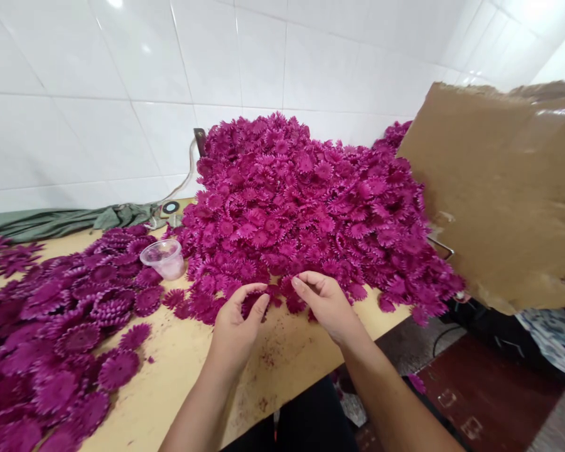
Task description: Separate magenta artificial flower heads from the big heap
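Observation:
My left hand (238, 323) curves its thumb and fingers around a magenta flower (251, 304) just above the table's near side. To the right, my right hand (328, 306) has its thumb and index fingertip pinched together. What it pinches is too small to make out against the magenta behind. A gap separates the two hands. Right behind them rises a large heap of loose magenta flower heads (282, 207), flat and toothed at the rim. On the left lie stacked, layered magenta flowers (70, 320).
A small clear plastic cup (164, 258) stands between the heap and the stacks. Brown cardboard (503, 194) leans at the right. Green cloth (70, 221) lies along the white tiled wall (150, 56). The pale table (169, 370) carries small magenta crumbs; its edge runs below my wrists.

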A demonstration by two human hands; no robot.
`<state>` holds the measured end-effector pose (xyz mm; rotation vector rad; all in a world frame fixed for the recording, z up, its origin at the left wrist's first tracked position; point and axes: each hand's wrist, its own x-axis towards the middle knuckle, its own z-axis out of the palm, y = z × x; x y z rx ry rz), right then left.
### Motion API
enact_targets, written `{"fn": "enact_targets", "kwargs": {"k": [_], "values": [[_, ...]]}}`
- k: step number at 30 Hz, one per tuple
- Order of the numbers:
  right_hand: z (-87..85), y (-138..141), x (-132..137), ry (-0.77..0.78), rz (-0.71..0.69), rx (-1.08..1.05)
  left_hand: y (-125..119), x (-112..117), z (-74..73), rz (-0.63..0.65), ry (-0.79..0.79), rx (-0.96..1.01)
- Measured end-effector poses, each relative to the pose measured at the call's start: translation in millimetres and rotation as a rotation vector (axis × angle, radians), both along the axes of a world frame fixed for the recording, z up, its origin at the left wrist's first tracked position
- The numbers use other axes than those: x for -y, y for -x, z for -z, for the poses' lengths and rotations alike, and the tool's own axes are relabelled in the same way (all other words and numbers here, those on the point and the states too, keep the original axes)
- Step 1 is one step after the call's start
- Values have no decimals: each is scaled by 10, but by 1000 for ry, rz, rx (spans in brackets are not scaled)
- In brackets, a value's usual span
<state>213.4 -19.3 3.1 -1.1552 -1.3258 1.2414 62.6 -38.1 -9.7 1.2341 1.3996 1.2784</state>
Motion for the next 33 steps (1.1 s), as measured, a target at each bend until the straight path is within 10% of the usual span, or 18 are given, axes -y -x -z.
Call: {"fn": "enact_targets", "kwargs": {"k": [9,16,23,33], "values": [[70,-42,-83,14,9,26,22,-9,49,-18,-24,42],[8,-40,-71,-468,432,450,-48,-2,6,-26,28,108],[-9,321,150,-218,-121,270,-72,-51,31,-4,75,252],[146,313,102,-548,72,608,-41,14,26,98,135,355]]}}
